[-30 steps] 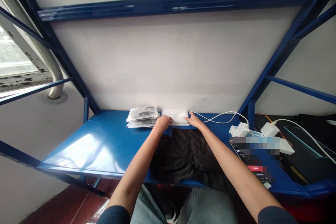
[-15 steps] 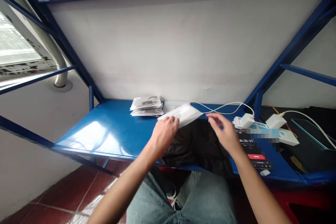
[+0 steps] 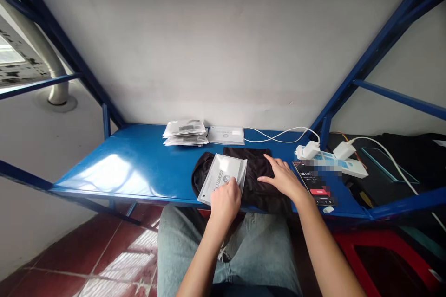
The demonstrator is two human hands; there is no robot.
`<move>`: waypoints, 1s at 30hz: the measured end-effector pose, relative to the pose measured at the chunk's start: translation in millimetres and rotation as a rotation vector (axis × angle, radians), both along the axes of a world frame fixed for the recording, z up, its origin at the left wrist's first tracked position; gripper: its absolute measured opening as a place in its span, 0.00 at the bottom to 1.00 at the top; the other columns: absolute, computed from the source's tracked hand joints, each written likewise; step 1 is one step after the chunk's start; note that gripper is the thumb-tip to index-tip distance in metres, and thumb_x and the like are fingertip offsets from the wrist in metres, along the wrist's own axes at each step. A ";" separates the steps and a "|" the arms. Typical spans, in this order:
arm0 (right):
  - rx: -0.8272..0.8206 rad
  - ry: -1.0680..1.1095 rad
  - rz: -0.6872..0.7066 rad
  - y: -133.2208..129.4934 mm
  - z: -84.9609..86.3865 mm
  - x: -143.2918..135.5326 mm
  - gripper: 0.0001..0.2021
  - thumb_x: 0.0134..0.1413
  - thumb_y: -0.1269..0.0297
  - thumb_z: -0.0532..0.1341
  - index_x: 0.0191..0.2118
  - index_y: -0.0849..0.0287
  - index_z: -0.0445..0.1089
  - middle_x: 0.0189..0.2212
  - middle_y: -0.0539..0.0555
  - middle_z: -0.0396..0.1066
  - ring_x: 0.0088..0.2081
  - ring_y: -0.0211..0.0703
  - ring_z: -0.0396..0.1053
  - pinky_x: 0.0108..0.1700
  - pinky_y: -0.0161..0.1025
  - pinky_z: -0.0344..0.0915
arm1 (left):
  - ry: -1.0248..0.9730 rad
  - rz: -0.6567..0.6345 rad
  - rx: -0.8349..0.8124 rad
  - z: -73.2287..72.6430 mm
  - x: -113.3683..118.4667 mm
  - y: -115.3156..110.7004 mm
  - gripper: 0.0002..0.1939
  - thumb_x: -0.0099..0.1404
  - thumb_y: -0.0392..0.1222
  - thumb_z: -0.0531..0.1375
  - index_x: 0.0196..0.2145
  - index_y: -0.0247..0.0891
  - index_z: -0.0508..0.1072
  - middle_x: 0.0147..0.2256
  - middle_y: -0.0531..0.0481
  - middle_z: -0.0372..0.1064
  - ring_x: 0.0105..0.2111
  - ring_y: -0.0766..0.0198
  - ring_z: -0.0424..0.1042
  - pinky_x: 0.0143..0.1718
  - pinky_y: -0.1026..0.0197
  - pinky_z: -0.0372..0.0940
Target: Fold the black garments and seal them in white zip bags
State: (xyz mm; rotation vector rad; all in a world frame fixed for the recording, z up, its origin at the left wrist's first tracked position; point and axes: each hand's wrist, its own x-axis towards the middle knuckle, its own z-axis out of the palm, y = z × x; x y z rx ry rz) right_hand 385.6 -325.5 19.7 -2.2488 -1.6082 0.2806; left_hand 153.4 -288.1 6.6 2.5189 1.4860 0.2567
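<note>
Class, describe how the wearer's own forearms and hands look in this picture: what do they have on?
The left hand and right hand are ungloved. The left forearm and right forearm are bare up to the picture's edge, with no sleeve over them. No watch or bracelet shows; fingernail details are too small to tell.

Front packet (image 3: 221, 169): "CKBRO" legible, remaining letters unreadable at left hand (image 3: 226, 199). Phone (image 3: 308, 181) screen: "00:2", remainder masked. Rear packet (image 3: 223, 135): grey print, too small to read.
</note>
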 end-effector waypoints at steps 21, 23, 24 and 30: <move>-0.034 0.606 0.165 -4.4 25.9 39.5 0.38 0.49 0.42 0.71 0.65 0.47 0.67 0.68 0.55 0.64 0.70 0.65 0.57 0.71 0.58 0.55 | -0.115 -0.032 0.007 -7.4 -4.7 -0.8 0.09 0.78 0.43 0.50 0.42 0.43 0.69 0.33 0.50 0.78 0.33 0.58 0.79 0.27 0.61 0.56; 0.045 0.777 0.227 -3.2 29.5 28.6 0.35 0.54 0.46 0.70 0.66 0.43 0.64 0.67 0.52 0.65 0.68 0.60 0.62 0.70 0.55 0.58 | -0.119 -0.038 0.008 -7.5 -5.2 -0.5 0.09 0.78 0.43 0.50 0.42 0.43 0.69 0.33 0.50 0.78 0.33 0.58 0.79 0.27 0.61 0.57; 0.090 0.871 0.259 -1.2 30.1 21.8 0.35 0.56 0.48 0.69 0.67 0.40 0.61 0.67 0.51 0.65 0.66 0.57 0.64 0.68 0.54 0.61 | -0.120 -0.041 0.006 -7.1 -5.5 -0.5 0.09 0.78 0.44 0.50 0.42 0.43 0.69 0.33 0.50 0.78 0.34 0.58 0.80 0.28 0.60 0.57; 0.083 0.815 0.404 18.2 12.4 -16.3 0.24 0.56 0.56 0.67 0.59 0.47 0.72 0.63 0.51 0.70 0.66 0.52 0.65 0.71 0.51 0.56 | -0.135 -0.029 -0.033 -8.0 -7.9 -0.8 0.10 0.78 0.39 0.48 0.45 0.41 0.68 0.34 0.48 0.78 0.34 0.58 0.80 0.29 0.61 0.59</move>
